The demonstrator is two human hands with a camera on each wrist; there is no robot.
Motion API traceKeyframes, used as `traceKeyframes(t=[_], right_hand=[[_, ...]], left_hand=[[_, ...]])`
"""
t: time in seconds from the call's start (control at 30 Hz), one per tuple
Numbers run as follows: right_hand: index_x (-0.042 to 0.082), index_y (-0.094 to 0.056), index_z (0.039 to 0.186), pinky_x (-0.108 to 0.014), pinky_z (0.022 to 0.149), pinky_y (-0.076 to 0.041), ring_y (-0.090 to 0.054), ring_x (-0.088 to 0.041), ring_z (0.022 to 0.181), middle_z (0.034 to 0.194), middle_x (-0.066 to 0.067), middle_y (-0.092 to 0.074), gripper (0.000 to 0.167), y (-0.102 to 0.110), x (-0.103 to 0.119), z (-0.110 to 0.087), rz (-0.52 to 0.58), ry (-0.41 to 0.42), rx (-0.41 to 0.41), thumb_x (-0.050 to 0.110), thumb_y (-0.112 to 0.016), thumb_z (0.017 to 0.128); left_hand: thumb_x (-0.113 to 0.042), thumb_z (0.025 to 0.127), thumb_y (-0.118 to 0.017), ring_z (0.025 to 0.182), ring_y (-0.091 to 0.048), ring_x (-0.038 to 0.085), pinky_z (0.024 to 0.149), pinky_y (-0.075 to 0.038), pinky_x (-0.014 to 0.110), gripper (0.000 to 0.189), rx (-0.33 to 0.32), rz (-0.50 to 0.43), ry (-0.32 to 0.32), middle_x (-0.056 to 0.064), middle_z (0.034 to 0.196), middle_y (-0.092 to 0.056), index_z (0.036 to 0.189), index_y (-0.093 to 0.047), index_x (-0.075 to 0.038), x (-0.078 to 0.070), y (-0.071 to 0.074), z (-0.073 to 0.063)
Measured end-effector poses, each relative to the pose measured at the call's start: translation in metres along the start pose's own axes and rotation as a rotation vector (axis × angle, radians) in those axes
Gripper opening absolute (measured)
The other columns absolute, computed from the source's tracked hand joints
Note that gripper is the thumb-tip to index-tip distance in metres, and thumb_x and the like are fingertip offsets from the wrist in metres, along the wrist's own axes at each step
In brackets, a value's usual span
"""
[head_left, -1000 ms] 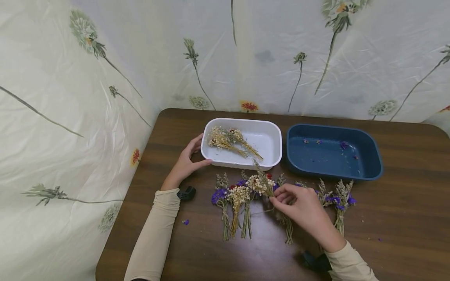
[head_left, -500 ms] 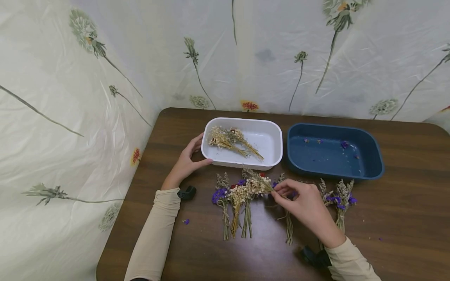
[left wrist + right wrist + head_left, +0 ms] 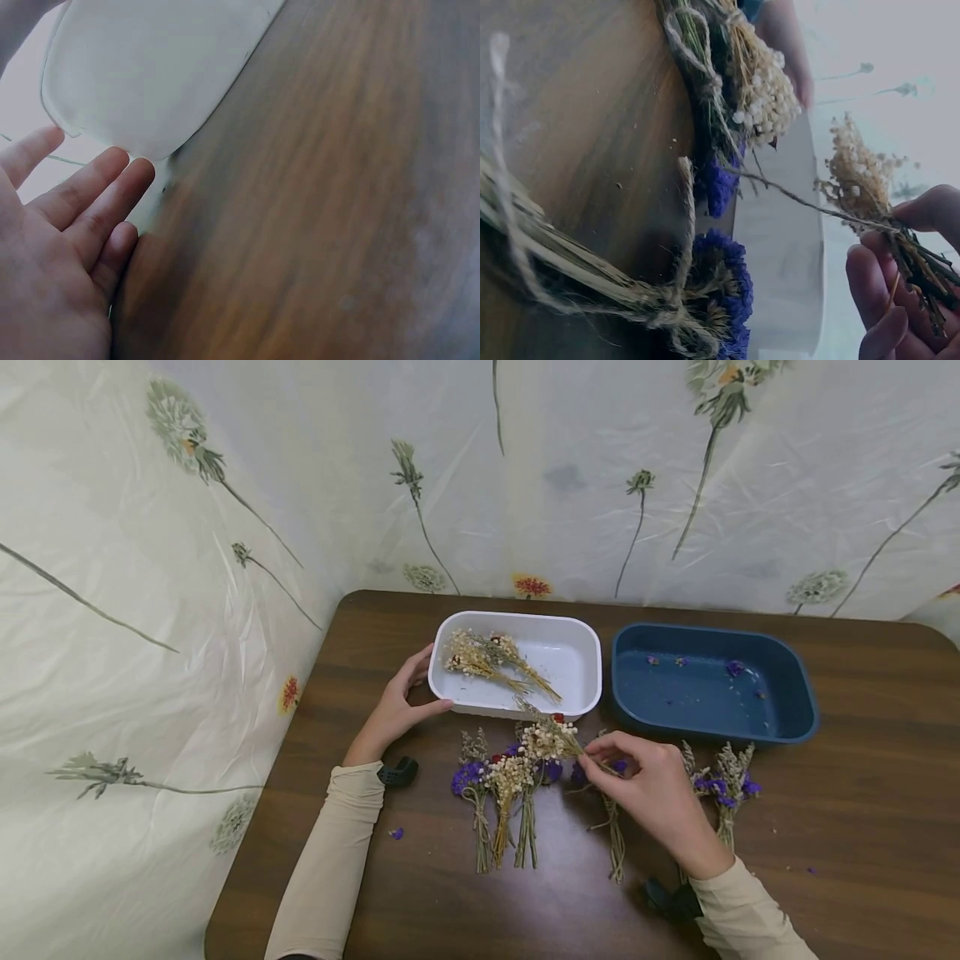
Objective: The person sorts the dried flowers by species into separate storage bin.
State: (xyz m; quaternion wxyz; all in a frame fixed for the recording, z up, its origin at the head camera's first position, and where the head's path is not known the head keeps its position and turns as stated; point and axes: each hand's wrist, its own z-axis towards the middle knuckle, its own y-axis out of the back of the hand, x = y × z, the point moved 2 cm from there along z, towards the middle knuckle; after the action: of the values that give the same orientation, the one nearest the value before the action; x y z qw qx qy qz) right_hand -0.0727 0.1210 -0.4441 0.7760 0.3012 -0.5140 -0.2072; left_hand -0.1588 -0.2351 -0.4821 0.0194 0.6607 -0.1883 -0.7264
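Observation:
My right hand [image 3: 660,793] pinches a small dried-flower bouquet [image 3: 549,739] by its stems, thumb against fingertips. Its cream blooms and grey sprigs point left, close to the white tub's front wall. In the right wrist view, a loose twine end [image 3: 802,201] trails from the held bouquet [image 3: 859,176] towards the bundles on the table. My left hand [image 3: 399,706] rests against the left end of the white tub [image 3: 517,712], thumb along the front rim. The left wrist view shows its fingers [image 3: 105,202] nearly straight, tips at the tub's wall. Two cream bouquets [image 3: 476,658] lie inside that tub.
Several twine-tied bouquets lie in a row on the brown table, among them a cream one [image 3: 508,785] and a purple one [image 3: 726,789]. To the right of the white tub stands a dark blue tub [image 3: 697,697] with loose petals. A floral curtain [image 3: 570,510] hangs behind.
The held bouquet has swung from steep to slanting left and risen slightly towards the white tub; my right hand rose a little with it. My left hand stays on the tub.

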Motion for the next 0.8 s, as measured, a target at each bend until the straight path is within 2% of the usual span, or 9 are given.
traceKeyframes(t=[0.2, 0.4, 0.63, 0.8], right_hand=[[0.022, -0.077, 0.094, -0.016, 0.056, -0.049, -0.062, -0.001, 0.062, 0.083, 0.006, -0.077, 0.015, 0.002, -0.001, 0.008, 0.020, 0.011, -0.017, 0.010, -0.083, 0.087], [0.020, -0.077, 0.095, -0.017, 0.058, -0.052, -0.065, -0.005, 0.062, 0.084, 0.004, -0.077, 0.011, 0.006, -0.002, 0.017, 0.022, 0.010, -0.006, 0.011, -0.081, 0.089], [0.019, -0.078, 0.097, -0.022, 0.060, -0.053, -0.065, -0.003, 0.068, 0.084, 0.003, -0.078, 0.007, 0.012, -0.002, 0.034, -0.005, 0.002, -0.030, 0.016, -0.080, 0.091], [0.018, -0.078, 0.099, -0.021, 0.061, -0.052, -0.066, -0.002, 0.076, 0.085, 0.003, -0.078, 0.007, 0.018, -0.002, 0.049, -0.014, 0.012, -0.055, 0.017, -0.079, 0.092]], left_hand=[[-0.007, 0.088, -0.081, 0.146, -0.043, 0.038, 0.122, -0.032, 0.057, 0.092, -0.001, 0.000, 0.010, 0.020, 0.159, -0.045, 0.164, -0.029, -0.014, -0.001, 0.000, 0.000], [-0.006, 0.088, -0.081, 0.147, -0.043, 0.037, 0.122, -0.031, 0.056, 0.092, -0.006, -0.009, 0.013, 0.019, 0.159, -0.045, 0.164, -0.029, -0.015, 0.002, -0.002, 0.001], [-0.005, 0.088, -0.080, 0.146, -0.043, 0.037, 0.122, -0.031, 0.057, 0.092, -0.013, -0.018, 0.011, 0.018, 0.159, -0.046, 0.164, -0.029, -0.016, 0.004, -0.002, 0.001], [-0.004, 0.088, -0.081, 0.146, -0.043, 0.037, 0.122, -0.031, 0.057, 0.092, -0.016, -0.015, 0.013, 0.018, 0.159, -0.046, 0.164, -0.030, -0.015, 0.003, -0.002, 0.000]])
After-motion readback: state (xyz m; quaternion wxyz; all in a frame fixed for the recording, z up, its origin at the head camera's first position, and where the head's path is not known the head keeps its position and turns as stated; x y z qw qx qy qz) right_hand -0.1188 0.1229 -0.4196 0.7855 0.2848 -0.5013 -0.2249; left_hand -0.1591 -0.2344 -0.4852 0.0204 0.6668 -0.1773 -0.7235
